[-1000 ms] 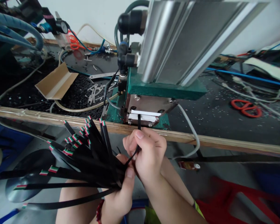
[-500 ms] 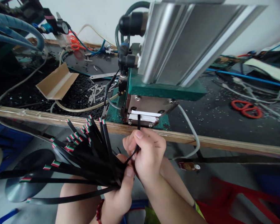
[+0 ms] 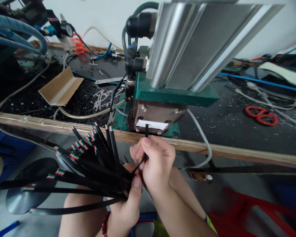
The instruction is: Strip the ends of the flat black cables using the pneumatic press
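A thick bundle of flat black cables (image 3: 101, 171) fans out to the left from my left hand (image 3: 129, 200), which is closed round it. Many cable ends show red, white and green wire tips. Pinched in my right hand (image 3: 154, 158) is one black cable (image 3: 147, 131) of the same kind. It runs up from the fingers, and its upper end lies at the white strip on the front of a pneumatic press (image 3: 162, 112). The press has a green plate and a silver cylinder above. Its upper block now sits low, close against the strip.
A wooden bench edge (image 3: 227, 151) crosses in front of me. Red-handled scissors (image 3: 261, 116) lie at right. A folded cardboard piece (image 3: 61, 86), black scraps and grey strips (image 3: 105, 98) lie at left. A grey hose (image 3: 202, 138) hangs over the edge. A red stool (image 3: 249, 210) stands below.
The press's upper block has come down, closing the gap between the two white strips at the cable's end. Both hands and the cable bundle have stayed nearly still.
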Demonstrator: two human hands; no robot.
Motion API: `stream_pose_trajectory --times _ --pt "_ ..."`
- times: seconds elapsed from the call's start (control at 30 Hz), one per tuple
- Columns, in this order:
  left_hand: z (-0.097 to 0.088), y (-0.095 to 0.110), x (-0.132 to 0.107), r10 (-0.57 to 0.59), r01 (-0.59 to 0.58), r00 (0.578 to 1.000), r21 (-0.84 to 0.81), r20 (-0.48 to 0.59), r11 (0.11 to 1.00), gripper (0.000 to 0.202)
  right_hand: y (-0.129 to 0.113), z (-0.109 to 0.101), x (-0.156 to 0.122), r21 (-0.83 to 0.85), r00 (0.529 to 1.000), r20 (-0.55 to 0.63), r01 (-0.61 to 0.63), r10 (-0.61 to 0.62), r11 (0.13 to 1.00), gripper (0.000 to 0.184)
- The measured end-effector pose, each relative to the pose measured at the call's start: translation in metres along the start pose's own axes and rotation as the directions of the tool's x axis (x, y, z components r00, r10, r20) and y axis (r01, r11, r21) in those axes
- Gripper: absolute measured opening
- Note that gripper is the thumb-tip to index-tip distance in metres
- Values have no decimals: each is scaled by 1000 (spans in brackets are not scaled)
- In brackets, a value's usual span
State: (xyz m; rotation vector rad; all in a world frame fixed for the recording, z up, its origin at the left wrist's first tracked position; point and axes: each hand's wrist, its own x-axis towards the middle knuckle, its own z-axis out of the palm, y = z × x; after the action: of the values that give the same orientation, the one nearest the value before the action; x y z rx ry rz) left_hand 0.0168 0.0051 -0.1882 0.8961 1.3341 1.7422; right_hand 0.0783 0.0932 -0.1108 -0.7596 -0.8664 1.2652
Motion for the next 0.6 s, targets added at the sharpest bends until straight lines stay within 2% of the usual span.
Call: stream_pose_trajectory --times 0.1,0.27,0.37,0.43,0.5,0.6 --pt "-1 -1 -1 64 -63 996 -24 54 998 20 0 -1 1 -6 1000 -12 10 -10 1000 45" --pt "-5 -8 -2 95 -95 994 -3 62 995 18 4 -4 0 -23 1000 6 5 -5 1000 47" --pt "-6 -12 -7 80 -80 996 -10 40 997 18 7 -7 -2 -61 993 68 96 -92 994 54" --pt "-2 -11 -13 46 -47 999 -21 -24 999 23 7 -9 -3 -104 966 174 212 -192 972 59" --pt "5 -7 -20 -4 0 992 -28 -126 1000 26 4 -7 -3 -107 915 288 324 -283 940 64" --pt "17 1 -27 -11 4 979 -35 -201 999 17 -3 -3 -4 -53 838 389 435 -382 899 63"
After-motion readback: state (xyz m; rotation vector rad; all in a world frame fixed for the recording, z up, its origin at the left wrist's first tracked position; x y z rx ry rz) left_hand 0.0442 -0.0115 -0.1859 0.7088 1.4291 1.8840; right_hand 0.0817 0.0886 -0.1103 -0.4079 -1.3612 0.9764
